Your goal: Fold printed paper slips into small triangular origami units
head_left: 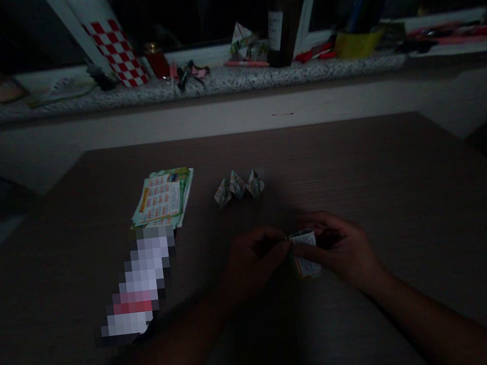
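Observation:
A small folded piece of printed paper (307, 255) is held between my two hands, above the table's middle. My left hand (256, 260) pinches its upper left corner between thumb and fingertips. At its right side, my right hand (343, 247) grips it, thumb across the front and fingers behind. Beyond my hands stand three small folded paper pieces (237, 185) in a row, pointed at the top. To the left lies a loose stack of printed paper sheets (161, 197), with calendar-like grids on the top one.
Left of my left forearm lies a long blurred-out object (143, 282), like a lit phone. Along the granite sill (215, 86) at the back stand a red-checked bottle (118, 53), a dark labelled bottle (283, 31), a yellow container (357, 44) and small clutter. The room is dim.

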Tool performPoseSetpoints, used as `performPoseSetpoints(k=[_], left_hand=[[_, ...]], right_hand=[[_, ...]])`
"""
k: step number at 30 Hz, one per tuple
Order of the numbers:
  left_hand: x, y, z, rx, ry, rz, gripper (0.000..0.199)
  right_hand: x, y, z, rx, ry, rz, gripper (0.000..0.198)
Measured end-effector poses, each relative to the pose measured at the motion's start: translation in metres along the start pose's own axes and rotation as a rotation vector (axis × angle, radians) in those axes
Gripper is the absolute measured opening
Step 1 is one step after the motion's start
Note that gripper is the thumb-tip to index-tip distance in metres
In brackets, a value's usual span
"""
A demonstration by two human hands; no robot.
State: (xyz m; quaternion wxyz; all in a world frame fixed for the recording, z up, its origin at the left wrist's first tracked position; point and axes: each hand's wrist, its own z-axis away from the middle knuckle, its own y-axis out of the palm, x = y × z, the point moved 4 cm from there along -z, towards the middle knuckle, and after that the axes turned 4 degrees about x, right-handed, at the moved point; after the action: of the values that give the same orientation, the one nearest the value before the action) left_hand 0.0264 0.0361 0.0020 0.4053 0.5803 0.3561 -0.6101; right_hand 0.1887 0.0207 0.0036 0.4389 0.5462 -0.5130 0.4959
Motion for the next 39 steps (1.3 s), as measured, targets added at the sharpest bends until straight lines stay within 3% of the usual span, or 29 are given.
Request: performPoseSetpoints(k=[10, 16, 29, 34, 39], left_hand=[[-0.006, -0.004, 0.002, -0.033, 0.080, -0.185, 0.011], [-0.013, -0.005, 0.002, -0.052, 0.192, -0.269, 0.010], [-0.019, -0.008, 0.005, -0.107, 0.223, -0.350, 0.010], [-0.019, -0.011, 0.003, -0.121, 0.204, -0.305, 0.010], [-0.014, -0.015, 0.002, -0.144, 0.178, -0.199, 0.012]], right_hand=[[0.004, -0.009, 0.000, -0.034, -0.020, -0.099, 0.033], [0.009, -0.011, 0.000, -0.092, -0.011, 0.000, 0.029], [0.015, -0.014, -0.001, -0.229, 0.034, 0.208, 0.026], [0.010, -0.013, -0.002, -0.079, 0.025, 0.081, 0.034], [0.006, -0.011, -0.001, 0.040, 0.038, 0.073, 0.016]])
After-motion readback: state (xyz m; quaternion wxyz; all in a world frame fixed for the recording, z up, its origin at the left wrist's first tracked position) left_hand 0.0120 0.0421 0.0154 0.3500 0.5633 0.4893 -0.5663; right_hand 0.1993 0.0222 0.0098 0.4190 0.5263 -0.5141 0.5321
